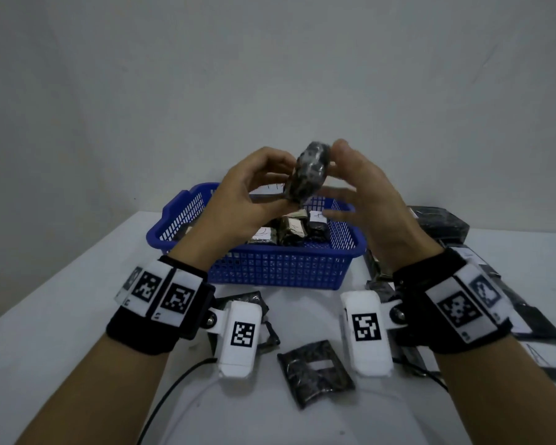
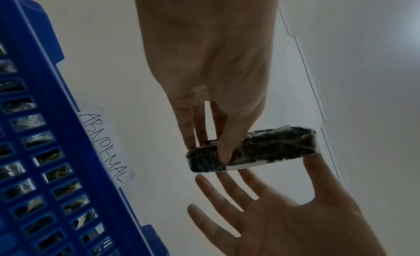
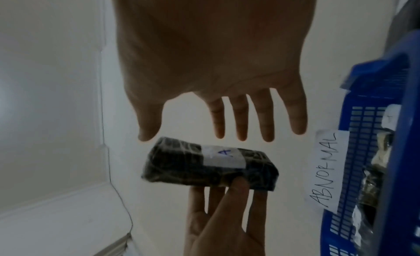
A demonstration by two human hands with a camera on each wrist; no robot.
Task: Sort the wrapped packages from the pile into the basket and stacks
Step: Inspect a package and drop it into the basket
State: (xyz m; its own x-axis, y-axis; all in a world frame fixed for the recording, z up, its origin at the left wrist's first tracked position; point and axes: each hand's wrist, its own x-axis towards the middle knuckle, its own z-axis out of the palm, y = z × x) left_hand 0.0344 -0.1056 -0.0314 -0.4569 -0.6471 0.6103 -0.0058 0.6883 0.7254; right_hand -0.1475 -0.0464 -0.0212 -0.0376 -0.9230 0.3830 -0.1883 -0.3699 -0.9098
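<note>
Above the blue basket I hold up a dark wrapped package. My left hand pinches its lower end between thumb and fingers. In the left wrist view the thumb lies across the package. A white label marked "A" shows on the package in the right wrist view. My right hand is spread with straight fingers, and only its thumb tip touches the package's far end. The basket holds several wrapped packages and carries an "ABNORMAL" tag.
A flat dark package lies on the white table in front of the basket, and another sits partly under my left wrist. A pile of dark packages spreads along the right side. A black cable runs near the front.
</note>
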